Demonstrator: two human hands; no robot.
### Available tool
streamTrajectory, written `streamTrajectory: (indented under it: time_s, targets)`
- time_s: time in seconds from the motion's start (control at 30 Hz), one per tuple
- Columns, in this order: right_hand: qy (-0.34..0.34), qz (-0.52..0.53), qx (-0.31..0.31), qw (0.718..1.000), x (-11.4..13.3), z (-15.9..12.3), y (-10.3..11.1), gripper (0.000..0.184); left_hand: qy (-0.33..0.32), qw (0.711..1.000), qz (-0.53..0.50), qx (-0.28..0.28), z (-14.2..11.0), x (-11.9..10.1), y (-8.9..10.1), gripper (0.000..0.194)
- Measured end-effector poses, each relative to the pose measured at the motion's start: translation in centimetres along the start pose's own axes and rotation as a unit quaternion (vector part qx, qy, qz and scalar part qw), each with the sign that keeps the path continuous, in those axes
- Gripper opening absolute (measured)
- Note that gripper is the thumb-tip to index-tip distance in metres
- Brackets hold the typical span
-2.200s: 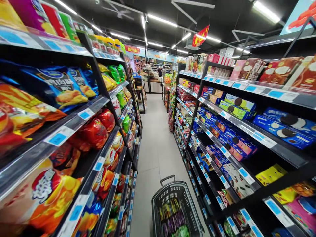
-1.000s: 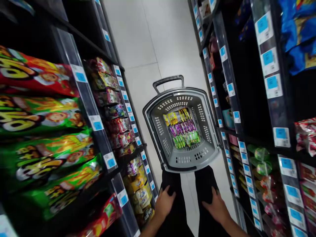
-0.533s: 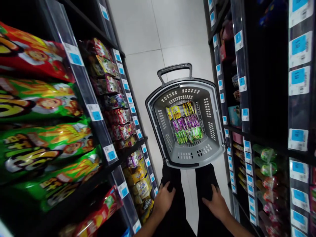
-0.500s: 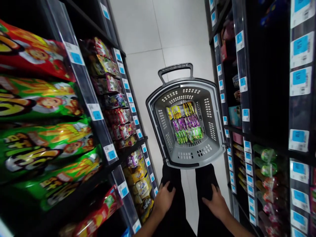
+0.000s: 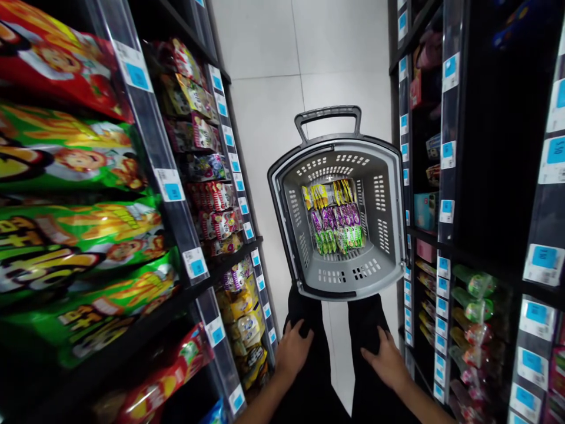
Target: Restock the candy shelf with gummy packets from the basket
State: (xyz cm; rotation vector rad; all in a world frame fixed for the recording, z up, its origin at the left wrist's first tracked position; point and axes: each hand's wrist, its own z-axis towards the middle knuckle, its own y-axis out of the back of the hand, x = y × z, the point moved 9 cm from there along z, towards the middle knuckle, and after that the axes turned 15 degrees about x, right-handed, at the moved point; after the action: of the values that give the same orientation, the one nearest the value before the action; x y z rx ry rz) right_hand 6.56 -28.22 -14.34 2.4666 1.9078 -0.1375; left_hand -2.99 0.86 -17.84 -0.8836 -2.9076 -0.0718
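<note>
Both hands rest on the black trousers, one on each leg near the knee. My left hand is open and empty, its thumb apart and its fingers draped over the leg's outer side. My right hand lies likewise on the other leg, thumb stretched inward, also open and holding nothing. Just beyond the knees stands a grey shopping basket with its black handle pointing away. At its bottom lie rows of small snack packets: yellow, purple and green.
On the left, shelves hold large green snack bags, a red bag and smaller packets. To the right, another shelf carries wrapped items and a blue box. Pale floor tiles run between them.
The view has shifted slightly, so the basket and right shelf appear a little further right. Both hands stay on the legs.
</note>
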Motion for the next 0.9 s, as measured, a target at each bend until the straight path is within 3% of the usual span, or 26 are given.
streamTrajectory:
  time_s: [0.9]
  targets:
    - [0.015,0.005,-0.015,1.000,0.35,-0.23,0.20,0.079,-0.002,1.000,-0.001,0.011,-0.01,-0.25,0.54,0.051]
